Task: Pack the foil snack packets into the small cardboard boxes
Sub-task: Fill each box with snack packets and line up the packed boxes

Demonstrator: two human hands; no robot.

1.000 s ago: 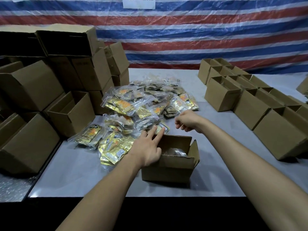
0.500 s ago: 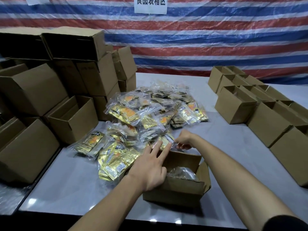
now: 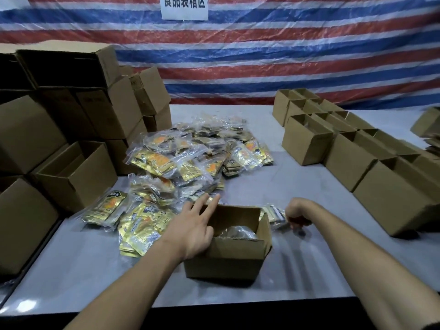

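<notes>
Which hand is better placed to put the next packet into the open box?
Right. The right hand grips a foil packet just beside the right flap of the open box, likely a short move from dropping in. The left hand holds nothing, its fingers straight on the box's left rim.

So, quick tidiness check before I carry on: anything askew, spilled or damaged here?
Nothing looks damaged. The foil packets sprawl in a loose heap, and the stacked boxes at left lie unevenly, several on their sides.
</notes>
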